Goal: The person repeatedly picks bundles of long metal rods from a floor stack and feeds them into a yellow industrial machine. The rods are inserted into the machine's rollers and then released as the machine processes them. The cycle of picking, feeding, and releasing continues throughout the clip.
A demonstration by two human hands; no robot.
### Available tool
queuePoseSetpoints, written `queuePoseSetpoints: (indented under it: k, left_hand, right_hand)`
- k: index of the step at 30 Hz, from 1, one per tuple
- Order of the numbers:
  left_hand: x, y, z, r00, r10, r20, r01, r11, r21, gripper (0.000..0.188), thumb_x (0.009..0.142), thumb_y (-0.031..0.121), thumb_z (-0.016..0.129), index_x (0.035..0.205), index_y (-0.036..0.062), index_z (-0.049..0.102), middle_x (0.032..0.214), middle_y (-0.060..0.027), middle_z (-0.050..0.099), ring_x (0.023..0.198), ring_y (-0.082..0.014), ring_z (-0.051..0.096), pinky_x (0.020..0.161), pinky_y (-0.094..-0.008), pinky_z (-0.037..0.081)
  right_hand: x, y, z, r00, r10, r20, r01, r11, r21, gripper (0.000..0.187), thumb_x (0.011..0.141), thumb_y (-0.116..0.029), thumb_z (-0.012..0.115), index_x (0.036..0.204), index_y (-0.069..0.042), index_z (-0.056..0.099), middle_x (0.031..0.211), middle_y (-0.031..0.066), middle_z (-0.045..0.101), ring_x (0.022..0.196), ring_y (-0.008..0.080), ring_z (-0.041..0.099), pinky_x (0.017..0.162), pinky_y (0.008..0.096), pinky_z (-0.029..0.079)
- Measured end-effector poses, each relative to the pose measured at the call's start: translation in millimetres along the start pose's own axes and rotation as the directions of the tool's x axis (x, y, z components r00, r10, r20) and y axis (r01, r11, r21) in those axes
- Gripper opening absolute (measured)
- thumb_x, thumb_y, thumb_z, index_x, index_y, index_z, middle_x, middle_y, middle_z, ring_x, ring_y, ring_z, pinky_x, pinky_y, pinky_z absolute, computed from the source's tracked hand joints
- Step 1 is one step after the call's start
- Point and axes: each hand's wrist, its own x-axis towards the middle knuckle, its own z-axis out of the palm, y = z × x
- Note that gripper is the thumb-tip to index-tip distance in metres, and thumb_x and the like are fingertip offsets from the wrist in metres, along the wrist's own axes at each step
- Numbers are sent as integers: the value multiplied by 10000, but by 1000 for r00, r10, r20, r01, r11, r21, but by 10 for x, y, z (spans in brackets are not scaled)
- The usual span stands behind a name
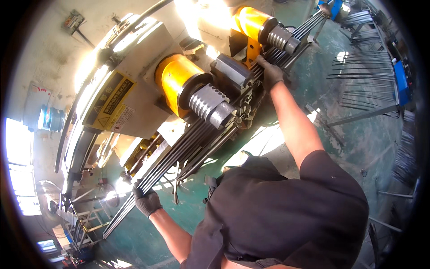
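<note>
Long thin metal rods (177, 148) run diagonally along the front of a machine, from lower left to upper right. At their lower-left part, my left hand (148, 202), in a dark grey glove, is closed around the bundle. My right hand (271, 75), gloved too, grips the rods farther up, between the two yellow housings; its fingertips are partly hidden. Close by stand a yellow cylinder housing (177, 80) with a ridged steel roller (208, 103) and a second yellow housing (253, 22) with a similar roller (282, 38).
A pale machine cover (148, 58) bears a yellow-black warning label (109, 101). On the right, a metal rack (363, 116) carries several thin rods. A blue bucket (50, 119) is at the left wall. Something blue (336, 9), perhaps a person's sleeve, shows at the rods' far end.
</note>
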Motion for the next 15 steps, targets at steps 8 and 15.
queuePoseSetpoints:
  k: [8,15]
  left_hand:
    - [-376,-783,441,991,-66,119,55,994,93,286,1014,138,681,1262,-4,660,1163,-146,755,1068,-273,724,965,-387,567]
    - [-460,-750,381,749,250,614,-641,39,767,361,1005,188,703,1309,11,618,1247,-134,730,1098,-288,725,938,-378,589]
  right_hand:
    - [14,647,-288,980,-50,193,134,883,-451,300,927,-127,724,1209,-26,739,1023,107,757,800,208,697,739,350,555]
    - [112,303,-93,987,132,96,-135,991,26,402,1042,-129,653,1433,-33,661,1112,107,750,905,183,711,751,283,564]
